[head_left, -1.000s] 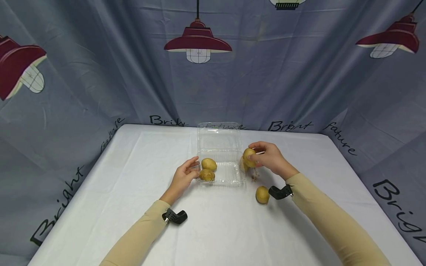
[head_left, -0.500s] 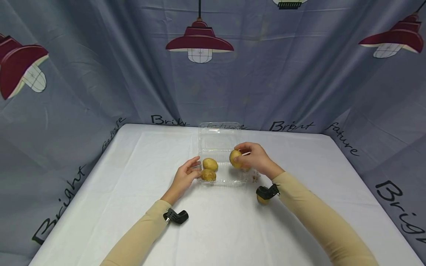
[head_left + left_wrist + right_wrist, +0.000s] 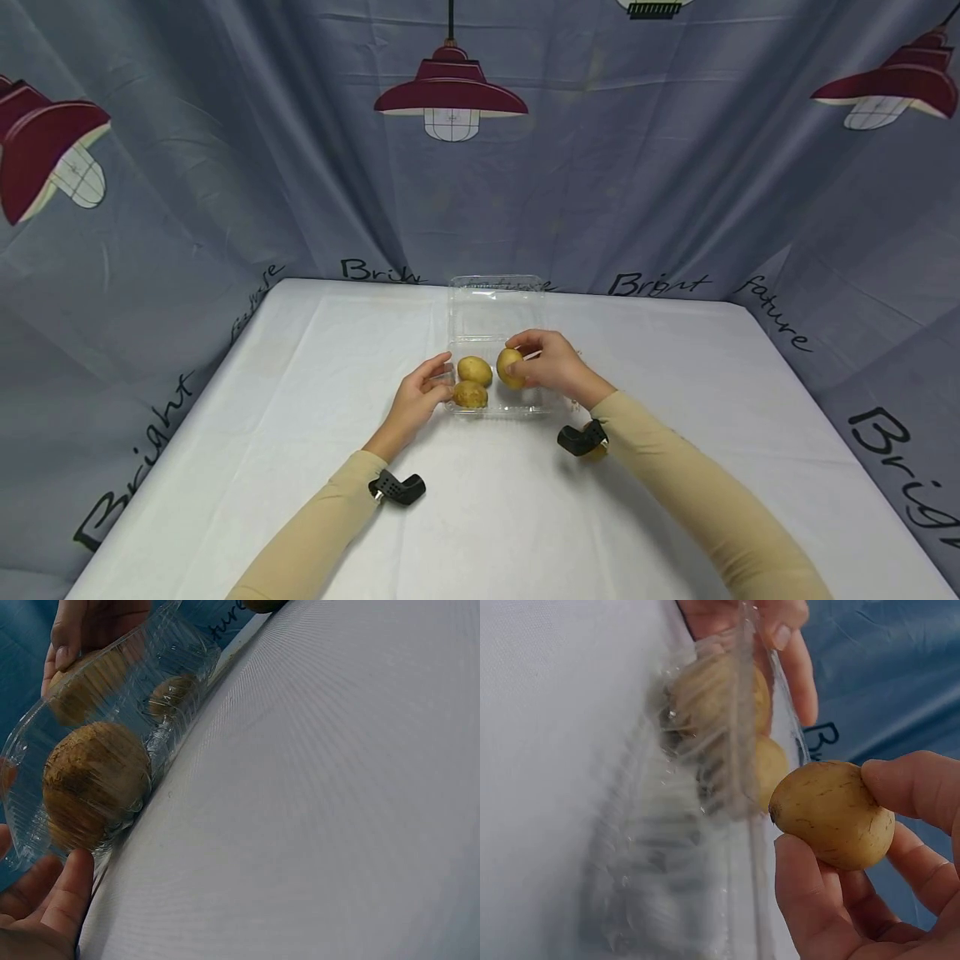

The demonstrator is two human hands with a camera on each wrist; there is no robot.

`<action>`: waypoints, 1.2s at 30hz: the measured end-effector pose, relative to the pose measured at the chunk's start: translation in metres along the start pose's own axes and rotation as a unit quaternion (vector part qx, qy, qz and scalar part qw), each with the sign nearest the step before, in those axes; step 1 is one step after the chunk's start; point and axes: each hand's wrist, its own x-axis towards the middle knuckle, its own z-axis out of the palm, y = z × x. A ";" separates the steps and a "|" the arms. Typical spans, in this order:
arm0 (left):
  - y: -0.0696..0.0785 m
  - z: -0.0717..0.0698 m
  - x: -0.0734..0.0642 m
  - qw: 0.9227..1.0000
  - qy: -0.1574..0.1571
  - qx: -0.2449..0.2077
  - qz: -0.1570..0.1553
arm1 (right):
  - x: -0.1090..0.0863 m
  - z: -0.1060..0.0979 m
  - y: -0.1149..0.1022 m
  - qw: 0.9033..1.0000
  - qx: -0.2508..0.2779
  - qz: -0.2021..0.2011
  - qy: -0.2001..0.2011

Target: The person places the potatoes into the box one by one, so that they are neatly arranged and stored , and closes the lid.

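Note:
A clear plastic clamshell container stands with its lid up at the back. Two potatoes, one farther back and one nearer, lie in its left part. My right hand pinches another potato between thumb and fingers over the container's base, just right of those two. My left hand touches the container's left side, its fingers extended along the wall. In the left wrist view, the fingertips reach the clear wall below a potato inside.
Another potato lies on the white-covered table, mostly hidden under the right wrist's black camera. One more brown, rounded thing shows through the container in the left wrist view. A printed curtain hangs behind the table.
My right hand has carried its potato leftward from the container's right side to over its base. The left hand has stayed at the left wall, and the two potatoes there lie as before.

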 end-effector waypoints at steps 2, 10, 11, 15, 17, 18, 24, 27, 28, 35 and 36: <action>0.000 0.000 0.000 1.000 0.000 0.002 0.001 | 0.001 0.003 0.000 1.000 -0.002 0.001 -0.006; -0.002 0.000 0.001 1.000 0.003 0.002 0.005 | 0.003 0.012 0.004 1.000 -0.003 -0.011 -0.015; -0.002 0.000 0.001 1.000 0.003 0.002 0.004 | 0.002 0.013 0.005 1.000 -0.002 -0.012 -0.015; -0.003 0.000 0.002 1.000 0.003 0.004 0.002 | 0.001 0.016 0.004 1.000 -0.003 -0.013 -0.011; -0.002 0.000 0.001 1.000 0.002 0.003 0.000 | 0.000 0.018 0.005 1.000 -0.009 -0.015 -0.008; -0.002 0.000 0.001 1.000 0.002 0.002 -0.001 | 0.000 0.019 0.005 1.000 -0.013 -0.015 -0.007; -0.002 0.000 0.001 1.000 0.003 0.003 0.003 | 0.001 0.024 0.007 0.999 -0.032 -0.013 -0.016; -0.002 0.000 0.001 1.000 0.003 0.003 0.000 | 0.001 0.025 0.008 0.999 -0.034 -0.007 -0.023; -0.002 0.000 0.001 1.000 0.003 0.003 -0.001 | 0.002 0.025 0.008 0.999 -0.036 -0.003 -0.024; -0.002 0.000 0.001 1.000 0.002 0.000 -0.003 | 0.004 0.027 0.009 0.998 -0.054 0.022 -0.030; -0.002 0.000 0.002 1.000 0.003 0.001 -0.003 | 0.005 0.027 0.009 0.998 -0.059 0.023 -0.030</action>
